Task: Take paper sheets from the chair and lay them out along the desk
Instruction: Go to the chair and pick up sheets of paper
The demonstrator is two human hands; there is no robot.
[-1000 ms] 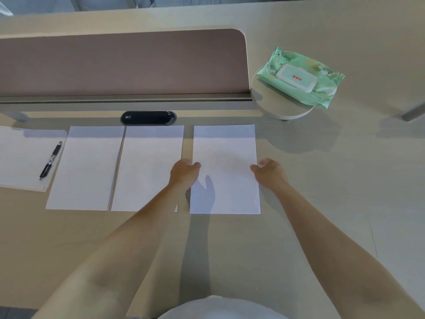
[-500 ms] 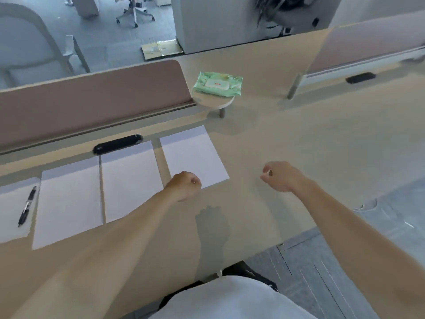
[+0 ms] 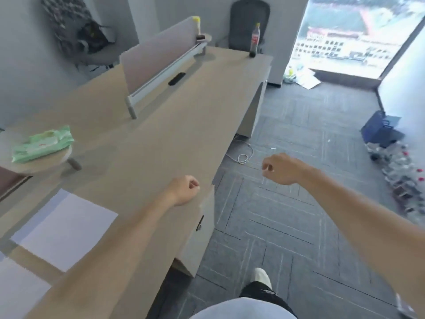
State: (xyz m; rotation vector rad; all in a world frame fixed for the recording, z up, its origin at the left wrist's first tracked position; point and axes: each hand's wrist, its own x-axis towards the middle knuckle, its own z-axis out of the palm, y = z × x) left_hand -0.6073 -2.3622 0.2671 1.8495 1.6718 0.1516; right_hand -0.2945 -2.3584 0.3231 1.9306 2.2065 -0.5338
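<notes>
Our left hand (image 3: 185, 191) and right hand (image 3: 279, 169) curled, empty | paper sheets (image 3: 64, 229) on tabletop (image 3: 172, 134): light, floppy | we'd pinch opposite edges

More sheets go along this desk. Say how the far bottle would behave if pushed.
The bottle is tall and narrow, so it would probably tip rather than slide. Dark liquid seems to fill only its lower part, so it is likely light. It stands near the desk edge and could fall off.
</notes>
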